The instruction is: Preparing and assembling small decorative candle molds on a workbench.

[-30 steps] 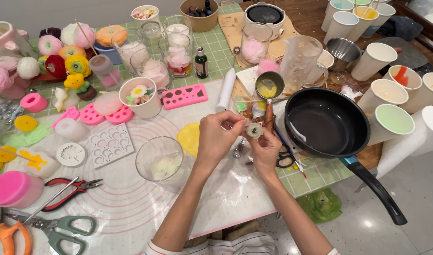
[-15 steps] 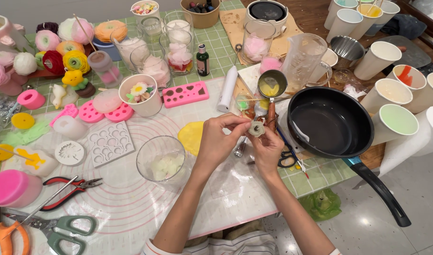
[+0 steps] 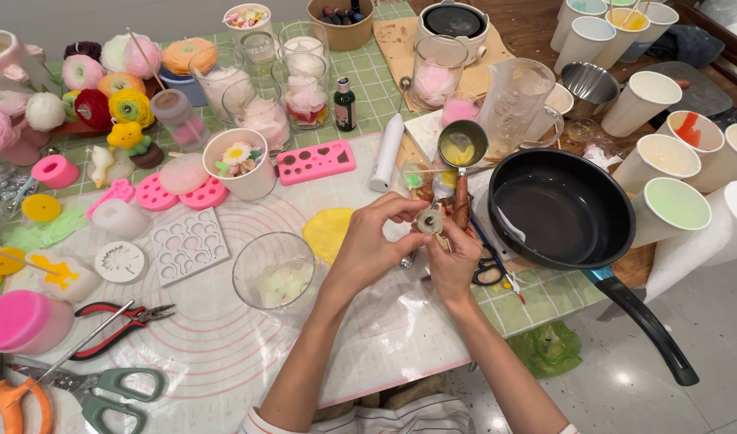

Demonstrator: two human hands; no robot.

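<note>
In the head view, both hands meet above the white silicone mat (image 3: 224,354), and between them sits a small pale wax flower (image 3: 430,221) with a dark centre. The left hand (image 3: 374,245) curls around the flower's left side, thumb and forefinger pinching its edge, the other fingers bent beneath. The right hand (image 3: 454,259) cups the flower from below and from the right, its fingertips pressed against the flower, so the two hands touch each other around it. The flower is held in the air just left of the black frying pan (image 3: 557,210), which serves as the landmark here. Right against the pan's left rim lies a small metal ladle (image 3: 462,149) with yellow wax in its bowl, its brown handle running down behind the hands. Further left of the pan, on the mat, lies a flat yellow wax disc (image 3: 327,233), and beyond it stands a clear glass bowl (image 3: 274,271) holding pale wax pieces. Well left of the pan lie a pink silicone mould (image 3: 316,161), a white paper cup (image 3: 240,165) with a daisy shape inside, and red-handled pliers (image 3: 119,317). To the pan's right stand several paper cups (image 3: 678,210) with coloured wax, and behind the pan stands a clear measuring jug (image 3: 515,100). Black-handled scissors (image 3: 487,269) lie under the pan's near left edge.
</note>
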